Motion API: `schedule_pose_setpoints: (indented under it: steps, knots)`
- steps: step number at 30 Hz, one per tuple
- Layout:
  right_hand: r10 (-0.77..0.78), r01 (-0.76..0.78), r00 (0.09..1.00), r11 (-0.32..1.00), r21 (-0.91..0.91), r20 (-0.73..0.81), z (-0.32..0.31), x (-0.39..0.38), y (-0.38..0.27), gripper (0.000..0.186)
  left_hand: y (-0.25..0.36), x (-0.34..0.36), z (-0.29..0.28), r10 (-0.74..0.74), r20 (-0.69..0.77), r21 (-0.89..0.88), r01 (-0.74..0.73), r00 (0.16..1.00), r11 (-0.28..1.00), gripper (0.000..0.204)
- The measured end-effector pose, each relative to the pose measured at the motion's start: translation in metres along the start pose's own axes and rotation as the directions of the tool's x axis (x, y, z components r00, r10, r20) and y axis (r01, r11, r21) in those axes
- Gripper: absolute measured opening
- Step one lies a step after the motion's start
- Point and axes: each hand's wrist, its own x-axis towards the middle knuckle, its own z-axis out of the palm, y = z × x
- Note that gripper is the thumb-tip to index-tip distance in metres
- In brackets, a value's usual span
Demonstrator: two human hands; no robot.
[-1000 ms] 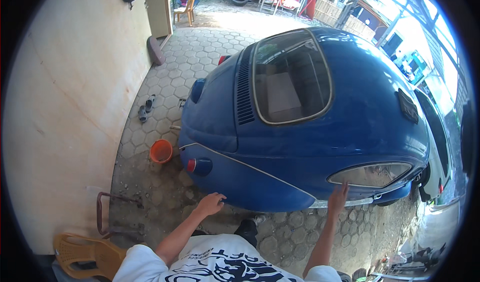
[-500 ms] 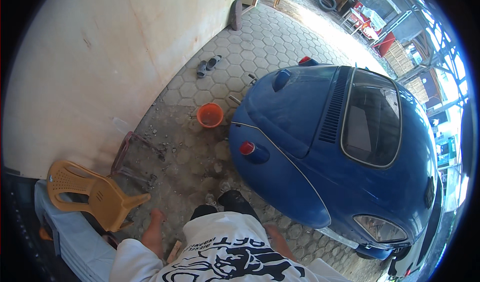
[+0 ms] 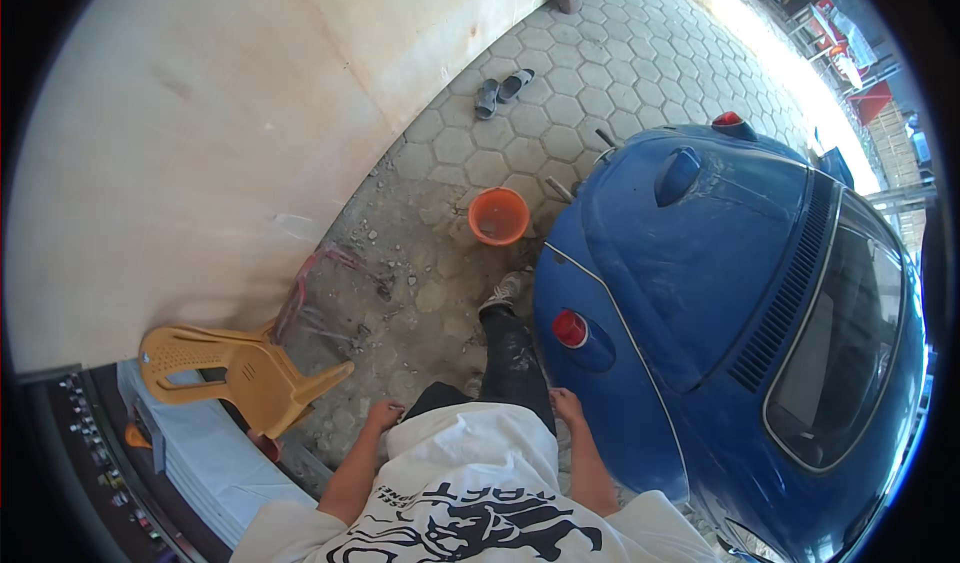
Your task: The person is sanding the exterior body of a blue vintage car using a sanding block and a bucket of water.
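My left hand (image 3: 384,414) hangs beside my left thigh, its fingers loosely bent and a little apart, with nothing seen in them. On the other side, my right hand (image 3: 567,404) is close to my right thigh and the rear fender of a blue car (image 3: 690,293). Its fingers curl inward and no object shows in them. A gap separates that hand from the car's red tail light (image 3: 570,329). Ahead, an orange bucket (image 3: 499,216) stands on the ground near the car's rear end. My shoe (image 3: 505,290) is on the ground just short of the bucket.
A yellow plastic chair (image 3: 245,373) leans at the left by a pale blue-grey covered surface (image 3: 215,473). Behind it is a reddish metal frame (image 3: 310,288). A pale panel wall (image 3: 220,133) runs along the left. Grey sandals (image 3: 500,93) lie on hexagonal pavers (image 3: 590,83).
I have stepped forward and the view has turned left, so bucket and car sit further right. Both hands have come up into fuller view beside my thighs.
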Motion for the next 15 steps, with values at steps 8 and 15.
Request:
schedule_pose_setpoints:
  steps: [8,15]
  knots:
    - [-0.158,0.157,0.987,0.987,-0.032,-0.026,0.017,0.144,-0.125,0.023,0.147,0.077,-0.109,0.018,-0.068,-0.165,-0.03,0.998,0.986,0.02]
    - [-0.085,0.094,0.991,0.992,-0.085,0.1,0.084,0.296,-0.229,0.026,0.233,0.199,-0.117,0.389,-0.238,0.293,-0.316,0.89,0.902,0.02]
